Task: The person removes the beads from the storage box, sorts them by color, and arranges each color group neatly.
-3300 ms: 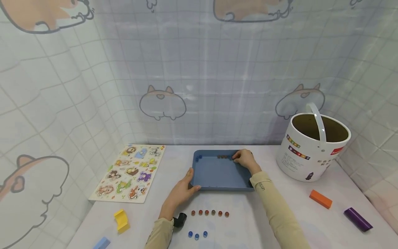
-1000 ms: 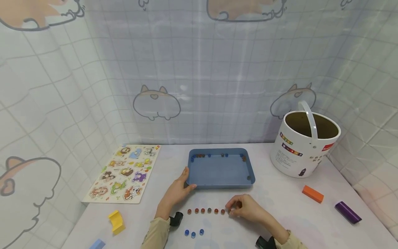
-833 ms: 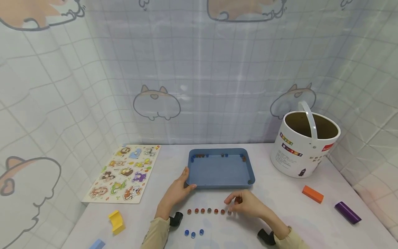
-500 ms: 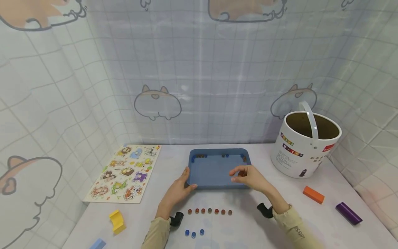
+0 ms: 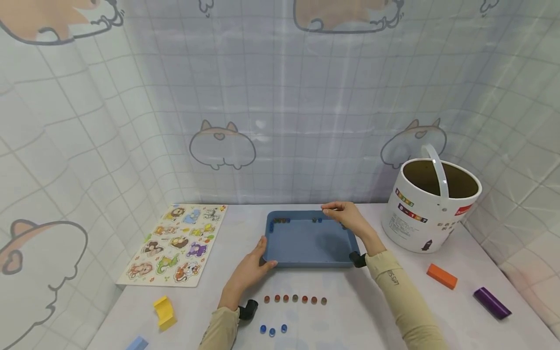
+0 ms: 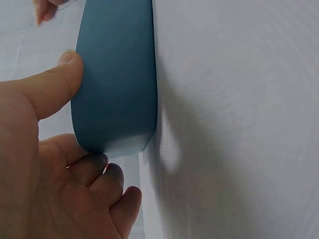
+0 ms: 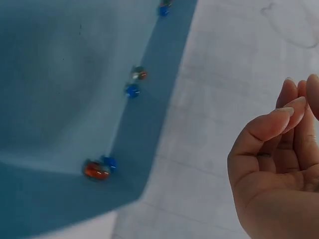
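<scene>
A shallow blue tray [image 5: 310, 265] lies on the table with several blue and brownish glass marbles along its far side. My left hand [image 5: 247, 274] grips its near left corner, thumb on the rim and fingers against the side in the left wrist view. My right hand [image 5: 347, 218] hovers above the far right corner of the tray; in the right wrist view its fingers are loosely bent and nothing shows between them. Orange and blue marbles [image 7: 96, 170] sit in that corner. In front of the tray runs a row of reddish and greenish marbles [image 5: 295, 298], with three blue marbles [image 5: 272, 332] nearer.
A white bucket [image 5: 430, 214] with a handle stands at the right. An orange block [image 5: 442, 276] and a purple block [image 5: 492, 303] lie in front of it. To the left are an animal puzzle board [image 5: 175, 248], a yellow block [image 5: 165, 313] and a light blue block [image 5: 137, 343].
My right hand has let go of a marble at the right end of the reddish row and moved away over the tray to its far right corner. My left hand stays on the tray.
</scene>
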Tool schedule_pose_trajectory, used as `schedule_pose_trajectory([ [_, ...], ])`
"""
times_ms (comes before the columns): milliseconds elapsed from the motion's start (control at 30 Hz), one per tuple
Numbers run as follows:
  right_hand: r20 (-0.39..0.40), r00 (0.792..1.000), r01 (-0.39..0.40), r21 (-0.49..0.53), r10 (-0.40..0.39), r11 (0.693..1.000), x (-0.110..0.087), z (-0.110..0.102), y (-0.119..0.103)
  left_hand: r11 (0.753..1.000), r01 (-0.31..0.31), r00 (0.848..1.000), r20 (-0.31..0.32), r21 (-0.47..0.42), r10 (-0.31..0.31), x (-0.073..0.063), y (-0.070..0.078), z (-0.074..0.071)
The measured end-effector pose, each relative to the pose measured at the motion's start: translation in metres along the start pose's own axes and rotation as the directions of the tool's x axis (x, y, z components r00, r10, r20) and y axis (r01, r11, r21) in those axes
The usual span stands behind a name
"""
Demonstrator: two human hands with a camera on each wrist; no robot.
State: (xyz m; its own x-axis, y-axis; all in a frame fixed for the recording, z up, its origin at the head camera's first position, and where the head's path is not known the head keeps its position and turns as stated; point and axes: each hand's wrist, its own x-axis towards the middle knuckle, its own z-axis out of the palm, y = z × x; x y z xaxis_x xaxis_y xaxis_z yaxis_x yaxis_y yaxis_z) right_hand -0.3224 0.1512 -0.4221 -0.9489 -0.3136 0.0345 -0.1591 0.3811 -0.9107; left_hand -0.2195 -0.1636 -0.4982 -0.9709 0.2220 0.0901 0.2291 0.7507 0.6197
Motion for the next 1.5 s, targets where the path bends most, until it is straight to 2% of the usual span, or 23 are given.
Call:
schedule_pose_trajectory([
  [133, -0.035, 0.998, -0.044, 0.063, 0.046, 0.997, 0.019, 0.007, 0.013, 1.0, -0.009, 1.0, 0.005, -0.002, 0.009, -0.001, -0.001, 0.001],
  [300, -0.091, 0.987, -0.121, 0.119, 0.132, 0.985, 0.032, 0.023, 0.029, 1.0, -0.009, 1.0, 0.023, 0.004, 0.009, -0.004, -0.003, 0.003],
  [500, -0.197, 0.939, -0.251, 0.16, 0.28, 0.955, 0.042, 0.04, 0.037, 1.0, -0.018, 1.0, 0.016, 0.001, 0.018, -0.005, -0.003, 0.003],
  [600, -0.249, 0.923, -0.27, 0.124, 0.294, 0.955, 0.043, 0.046, 0.041, 1.0, -0.025, 1.0, 0.017, -0.002, 0.025, -0.004, -0.003, 0.003],
  [800, -0.319, 0.91, -0.282, -0.006, 0.266, 0.959, 0.045, 0.053, 0.046, 1.0, -0.023, 1.0, 0.018, -0.011, 0.023, -0.004, -0.002, 0.001],
  [933, -0.341, 0.911, -0.275, -0.088, 0.231, 0.957, 0.046, 0.057, 0.046, 1.0, -0.016, 1.0, 0.022, -0.007, 0.016, -0.004, -0.001, 0.001],
  [1167, -0.344, 0.922, -0.271, -0.246, 0.177, 0.931, 0.045, 0.057, 0.05, 1.0, -0.013, 1.0, 0.014, -0.002, 0.013, -0.003, -0.001, 0.002],
  [1333, -0.285, 0.942, -0.254, -0.249, 0.18, 0.935, 0.046, 0.053, 0.048, 1.0, -0.017, 1.0, 0.016, -0.008, 0.017, -0.002, -0.001, 0.002],
  [1500, -0.181, 0.967, -0.202, -0.132, 0.176, 0.97, 0.045, 0.046, 0.033, 1.0, 0.0, 1.0, 0.017, -0.003, 0.0, 0.001, -0.002, 0.001],
])
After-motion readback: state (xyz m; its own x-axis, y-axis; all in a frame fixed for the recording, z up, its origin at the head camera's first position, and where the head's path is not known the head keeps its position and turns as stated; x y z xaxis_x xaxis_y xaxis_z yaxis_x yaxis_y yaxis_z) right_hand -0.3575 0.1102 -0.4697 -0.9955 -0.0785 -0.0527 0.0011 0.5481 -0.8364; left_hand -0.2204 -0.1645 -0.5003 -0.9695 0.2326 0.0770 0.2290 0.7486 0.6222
